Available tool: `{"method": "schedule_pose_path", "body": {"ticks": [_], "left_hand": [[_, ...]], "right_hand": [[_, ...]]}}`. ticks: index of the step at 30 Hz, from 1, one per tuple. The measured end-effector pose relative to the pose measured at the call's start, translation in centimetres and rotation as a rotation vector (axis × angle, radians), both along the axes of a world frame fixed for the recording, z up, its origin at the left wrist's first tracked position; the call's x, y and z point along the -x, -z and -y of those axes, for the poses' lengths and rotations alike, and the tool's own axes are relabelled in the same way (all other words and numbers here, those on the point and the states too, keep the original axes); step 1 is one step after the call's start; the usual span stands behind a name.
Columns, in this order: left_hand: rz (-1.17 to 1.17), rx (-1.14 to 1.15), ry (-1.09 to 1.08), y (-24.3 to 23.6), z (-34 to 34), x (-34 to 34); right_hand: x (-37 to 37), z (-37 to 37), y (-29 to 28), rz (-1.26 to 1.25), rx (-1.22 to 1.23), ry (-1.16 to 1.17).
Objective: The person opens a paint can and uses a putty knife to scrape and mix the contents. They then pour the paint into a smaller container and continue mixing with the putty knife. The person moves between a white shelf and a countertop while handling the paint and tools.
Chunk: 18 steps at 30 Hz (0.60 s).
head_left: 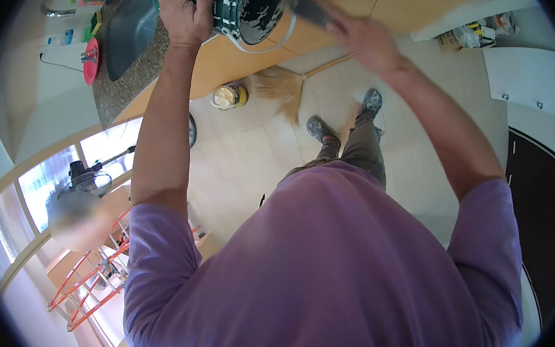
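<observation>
A green paint bucket [229, 3] with white smears lies tipped on its side at the top, its mouth facing right. Its dark inside is streaked with white, and a pale handle loops below the rim. Against its left part my left hand [185, 9] grips the wall, fingers spread around it and thumb toward me. My right hand [369, 44], blurred by motion, is closed on a dark flat tool [311, 12]. The tool's tip is at the bucket's mouth; its exact kind is too smeared to tell.
A dark sink [129, 31] is set in the speckled counter [121, 99] at left, with a pink dish [91, 61] beside it. A straw broom [284, 89] and a small yellow tub [230, 96] are on the tiled floor. A fan [84, 187] and orange-framed rack [89, 283] stand lower left.
</observation>
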<state>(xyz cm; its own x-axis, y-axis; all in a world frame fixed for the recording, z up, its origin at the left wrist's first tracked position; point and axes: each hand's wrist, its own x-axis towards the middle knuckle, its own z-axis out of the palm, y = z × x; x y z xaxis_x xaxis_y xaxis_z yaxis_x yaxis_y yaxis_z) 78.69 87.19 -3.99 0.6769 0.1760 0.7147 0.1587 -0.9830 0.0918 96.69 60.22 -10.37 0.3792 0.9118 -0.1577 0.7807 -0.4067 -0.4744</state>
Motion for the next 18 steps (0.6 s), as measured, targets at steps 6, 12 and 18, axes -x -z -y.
{"method": "schedule_pose_path", "body": {"ticks": [6, 12, 18], "left_hand": [[-0.120, -0.038, -0.067, -0.6, 0.1, 0.8], [-0.075, -0.034, -0.029, -0.2, 0.3, 0.2], [0.031, -0.045, 0.050, 0.8, -1.0, -0.2]], "right_hand": [[-0.7, -0.7, 2.1, 0.073, -0.255, -0.086], [1.9, 0.0, 3.1, 0.006, -0.364, -0.145], [0.1, -1.6, 1.8, -0.032, -0.118, -0.081]]}}
